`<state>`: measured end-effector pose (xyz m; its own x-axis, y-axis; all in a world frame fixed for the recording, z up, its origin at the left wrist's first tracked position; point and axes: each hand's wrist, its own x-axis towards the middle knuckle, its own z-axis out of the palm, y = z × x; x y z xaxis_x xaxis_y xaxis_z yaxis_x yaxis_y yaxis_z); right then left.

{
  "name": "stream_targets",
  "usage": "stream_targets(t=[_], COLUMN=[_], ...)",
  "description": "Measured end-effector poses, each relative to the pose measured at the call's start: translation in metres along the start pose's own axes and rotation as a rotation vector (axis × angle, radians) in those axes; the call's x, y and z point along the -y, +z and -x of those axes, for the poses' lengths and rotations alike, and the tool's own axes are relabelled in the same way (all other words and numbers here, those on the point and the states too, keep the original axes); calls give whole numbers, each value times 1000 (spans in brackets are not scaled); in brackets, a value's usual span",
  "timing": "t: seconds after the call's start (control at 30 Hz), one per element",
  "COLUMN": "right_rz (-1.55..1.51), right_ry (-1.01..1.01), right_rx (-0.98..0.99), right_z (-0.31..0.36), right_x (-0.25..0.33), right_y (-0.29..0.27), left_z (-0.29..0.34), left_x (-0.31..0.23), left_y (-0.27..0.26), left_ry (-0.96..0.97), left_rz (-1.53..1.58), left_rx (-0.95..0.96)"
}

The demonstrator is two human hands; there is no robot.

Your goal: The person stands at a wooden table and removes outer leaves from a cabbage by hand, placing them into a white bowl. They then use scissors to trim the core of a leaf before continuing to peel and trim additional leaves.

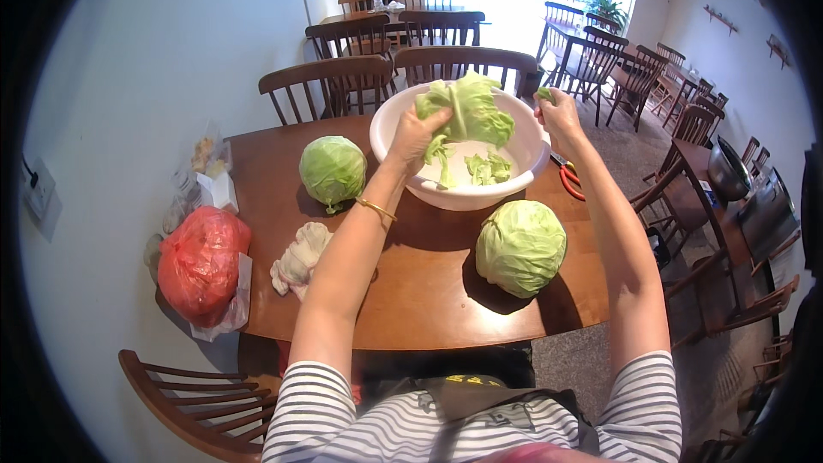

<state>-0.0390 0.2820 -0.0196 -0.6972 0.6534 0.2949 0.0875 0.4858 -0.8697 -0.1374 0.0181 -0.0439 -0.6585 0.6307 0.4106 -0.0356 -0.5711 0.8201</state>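
Observation:
Over the white basin [467,198] my left hand [417,139] grips a large light-green cabbage leaf [477,111], which hangs above the basin with its pale rib showing. My right hand [561,117] is raised at the basin's right rim, its fingers pinched on a small green piece of leaf [543,94]. Torn leaf pieces [489,169] lie at the bottom of the basin. One whole cabbage [333,171] rests on the table left of the basin; another cabbage [521,248] sits in front of it, between my forearms.
Red-handled scissors [571,181] lie right of the basin, partly behind my right forearm. Crumpled whitish gloves [303,259] lie beside my left forearm. A full red plastic bag [204,266] stands at the wooden table's [411,309] left edge by the wall. Chairs [326,77] stand beyond the table.

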Motion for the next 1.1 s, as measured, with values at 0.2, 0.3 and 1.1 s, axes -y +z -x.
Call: stream_targets(t=[0.2, 0.3, 1.1], right_rz=[-512, -209, -198], right_ry=[173, -8, -46], right_rx=[490, 491, 647], right_z=[50, 41, 15], right_x=[53, 45, 36], right_y=[25, 28, 31], left_z=[2, 2, 3], left_x=[1, 8, 14], left_y=[-9, -4, -10], left_ry=[-26, -20, -212], left_rz=[126, 38, -103], left_rx=[-28, -49, 134])
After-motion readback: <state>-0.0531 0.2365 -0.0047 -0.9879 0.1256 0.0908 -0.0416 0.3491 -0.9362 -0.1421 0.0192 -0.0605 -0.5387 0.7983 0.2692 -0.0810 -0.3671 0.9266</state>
